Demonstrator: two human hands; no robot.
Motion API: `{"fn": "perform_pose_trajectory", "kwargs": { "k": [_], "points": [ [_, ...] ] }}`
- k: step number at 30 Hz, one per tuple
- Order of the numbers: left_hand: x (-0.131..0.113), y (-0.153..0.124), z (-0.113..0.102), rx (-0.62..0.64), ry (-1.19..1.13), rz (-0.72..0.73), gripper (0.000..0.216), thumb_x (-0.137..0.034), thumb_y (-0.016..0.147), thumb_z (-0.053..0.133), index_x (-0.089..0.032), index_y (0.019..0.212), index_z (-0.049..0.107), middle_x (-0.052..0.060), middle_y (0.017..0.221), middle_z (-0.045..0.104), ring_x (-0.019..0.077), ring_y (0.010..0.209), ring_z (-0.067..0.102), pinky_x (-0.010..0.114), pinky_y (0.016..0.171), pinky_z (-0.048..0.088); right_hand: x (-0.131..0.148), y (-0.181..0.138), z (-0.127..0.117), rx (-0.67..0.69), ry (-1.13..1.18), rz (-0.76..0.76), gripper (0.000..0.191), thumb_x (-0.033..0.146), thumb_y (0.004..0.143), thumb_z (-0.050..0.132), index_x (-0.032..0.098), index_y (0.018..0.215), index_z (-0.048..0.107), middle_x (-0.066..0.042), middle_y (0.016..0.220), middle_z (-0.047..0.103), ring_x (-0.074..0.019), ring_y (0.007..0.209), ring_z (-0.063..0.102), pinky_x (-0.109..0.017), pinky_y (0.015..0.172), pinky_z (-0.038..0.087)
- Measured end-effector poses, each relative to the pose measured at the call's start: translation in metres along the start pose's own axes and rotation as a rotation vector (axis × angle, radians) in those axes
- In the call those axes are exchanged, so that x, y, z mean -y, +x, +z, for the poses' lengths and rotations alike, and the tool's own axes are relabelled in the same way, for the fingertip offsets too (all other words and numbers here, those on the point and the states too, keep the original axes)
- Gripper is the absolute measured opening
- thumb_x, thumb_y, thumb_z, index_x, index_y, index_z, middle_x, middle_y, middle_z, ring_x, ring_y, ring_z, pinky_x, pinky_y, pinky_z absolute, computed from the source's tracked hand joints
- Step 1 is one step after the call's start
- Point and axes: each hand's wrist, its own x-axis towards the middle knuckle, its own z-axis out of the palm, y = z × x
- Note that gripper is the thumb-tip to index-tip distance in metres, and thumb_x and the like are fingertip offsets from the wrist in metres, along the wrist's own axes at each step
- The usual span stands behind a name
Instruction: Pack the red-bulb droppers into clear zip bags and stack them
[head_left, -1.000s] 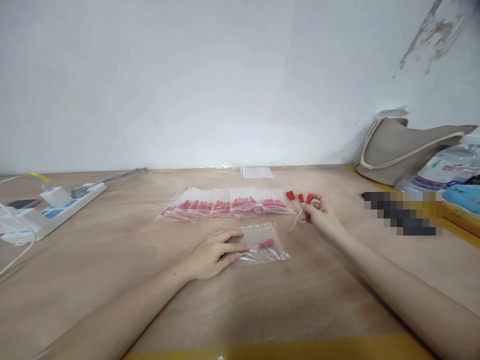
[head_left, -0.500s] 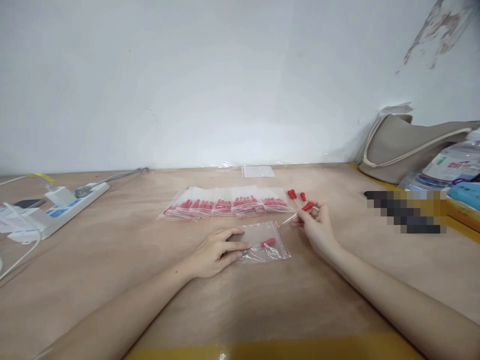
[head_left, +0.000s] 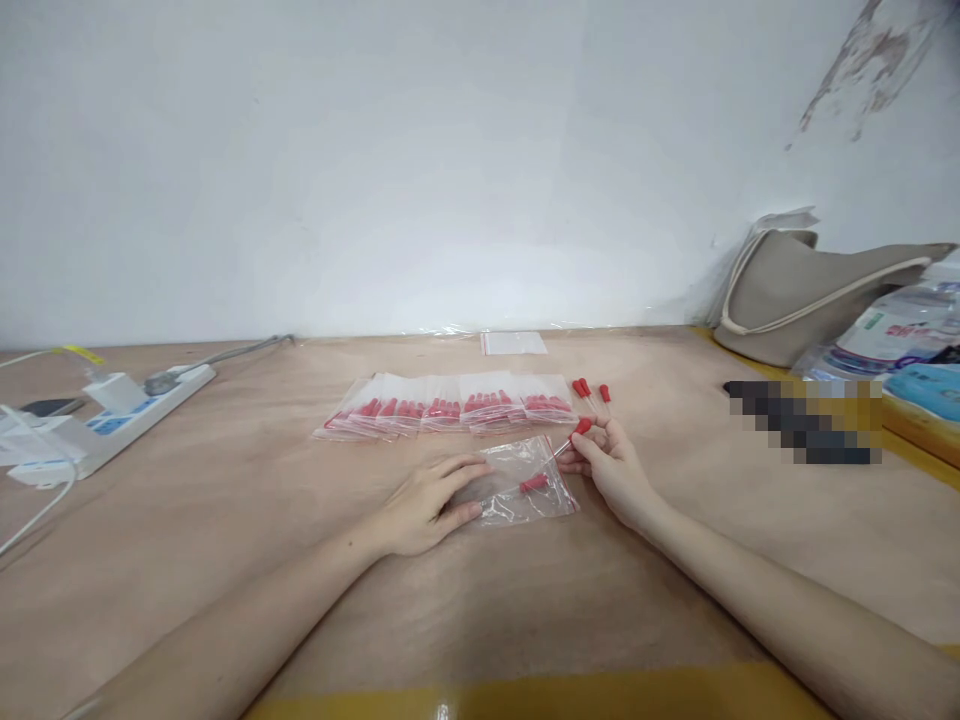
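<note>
My left hand (head_left: 427,503) lies flat on the left end of a clear zip bag (head_left: 525,490) with a red seal strip, pinning it to the wooden table (head_left: 225,540). One red-capped dropper (head_left: 534,484) lies inside the bag. My right hand (head_left: 611,465) pinches another red-capped dropper (head_left: 576,431) at the bag's open right end, its tip pointing into the mouth. A row of filled bags (head_left: 450,408) lies just behind. A few loose red-capped droppers (head_left: 591,392) rest to the right of that row.
A white power strip (head_left: 112,425) with plugs and cables sits at the far left. A small flat empty bag (head_left: 514,344) lies near the wall. A grey tote bag (head_left: 810,290) and plastic packages (head_left: 900,335) stand at the right.
My right hand picked a dropper from the loose ones and carried it down and left to the mouth of the bag. My left hand stayed on the bag.
</note>
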Motion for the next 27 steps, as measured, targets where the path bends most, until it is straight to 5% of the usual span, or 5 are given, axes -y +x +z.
{"fn": "perform_pose_trajectory", "kwargs": {
  "k": [13,20,27],
  "points": [
    [0.0,-0.001,-0.001,-0.003,0.004,0.005,0.041,-0.034,0.09,0.042,-0.025,0.13,0.036,0.006,0.129,0.045,0.0219,0.117,0.042,0.039,0.098,0.036,0.004,-0.002,-0.009,-0.009,0.024,0.03,0.042,0.036,0.058,0.07,0.022,0.082,0.039,0.006,0.063,0.058,-0.0097,0.052,0.057,-0.026,0.057,0.049],
    [0.001,-0.001,-0.001,-0.011,-0.021,0.011,0.043,-0.036,0.089,0.044,-0.025,0.13,0.036,0.007,0.128,0.046,0.0236,0.116,0.043,0.04,0.097,0.036,0.004,-0.001,-0.019,0.331,-0.36,0.069,0.029,0.034,0.057,0.072,0.018,0.071,0.052,0.007,0.048,0.05,-0.0055,0.041,0.042,-0.017,0.04,0.03],
    [0.001,0.001,0.001,0.013,-0.017,0.0,0.046,-0.036,0.088,0.046,-0.025,0.131,0.034,0.007,0.131,0.042,0.023,0.12,0.039,0.04,0.099,0.034,-0.007,0.004,-0.011,0.342,-0.502,-0.093,0.02,0.027,0.054,0.073,0.017,0.067,0.063,0.007,0.047,0.044,-0.0054,0.041,0.034,-0.018,0.04,0.029]
  ]
}}
